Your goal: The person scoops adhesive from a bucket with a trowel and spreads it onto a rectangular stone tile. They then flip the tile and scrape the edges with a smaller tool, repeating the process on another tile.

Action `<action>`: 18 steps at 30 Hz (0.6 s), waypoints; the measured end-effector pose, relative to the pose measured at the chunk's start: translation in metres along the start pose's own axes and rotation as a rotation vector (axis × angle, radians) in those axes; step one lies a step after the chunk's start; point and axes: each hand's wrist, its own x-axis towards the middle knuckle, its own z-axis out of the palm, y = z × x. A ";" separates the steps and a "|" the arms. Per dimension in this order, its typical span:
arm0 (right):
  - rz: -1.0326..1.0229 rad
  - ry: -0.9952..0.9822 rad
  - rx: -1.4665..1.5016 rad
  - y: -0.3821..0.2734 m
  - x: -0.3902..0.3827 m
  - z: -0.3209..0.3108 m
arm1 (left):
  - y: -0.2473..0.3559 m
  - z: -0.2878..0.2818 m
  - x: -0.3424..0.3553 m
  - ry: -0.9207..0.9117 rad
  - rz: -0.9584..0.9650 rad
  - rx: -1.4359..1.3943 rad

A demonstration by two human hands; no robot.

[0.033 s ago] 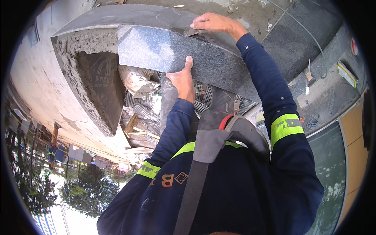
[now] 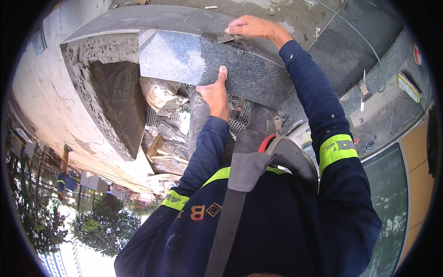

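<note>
A speckled grey stone slab (image 2: pixel 173 55) runs along the front of a curved ledge, with sunlight on its left part. My left hand (image 2: pixel 216 97) grips the slab at its lower edge, thumb against the face and the other fingers mostly hidden. Farther up, my right hand (image 2: pixel 256 28) is closed with its fingertips down at the ledge's dark grey top (image 2: pixel 161 17). A thin dark flat piece (image 2: pixel 227 38) lies just under those fingertips; whether they pinch it I cannot tell.
Left of the slab is a rough mortar edge (image 2: pixel 83 60) around a dark recess (image 2: pixel 117 92). Below lie a dusty bag (image 2: pixel 159 94), black plastic grid (image 2: pixel 237 124) and wood scraps (image 2: pixel 154 145). At right are a brush-like tool (image 2: pixel 364 90) and a cable (image 2: pixel 357 34).
</note>
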 end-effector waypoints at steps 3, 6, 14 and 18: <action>0.033 0.056 -0.059 0.008 -0.010 0.004 | 0.002 0.000 -0.002 0.001 0.005 0.004; 0.032 0.083 -0.133 0.017 -0.019 -0.009 | -0.001 0.005 0.005 -0.019 0.035 -0.025; 0.020 0.139 -0.204 -0.050 -0.018 -0.027 | 0.005 0.004 0.000 -0.035 0.048 -0.050; -0.073 0.225 -0.227 -0.032 0.001 -0.014 | 0.008 0.009 0.001 -0.008 -0.019 -0.072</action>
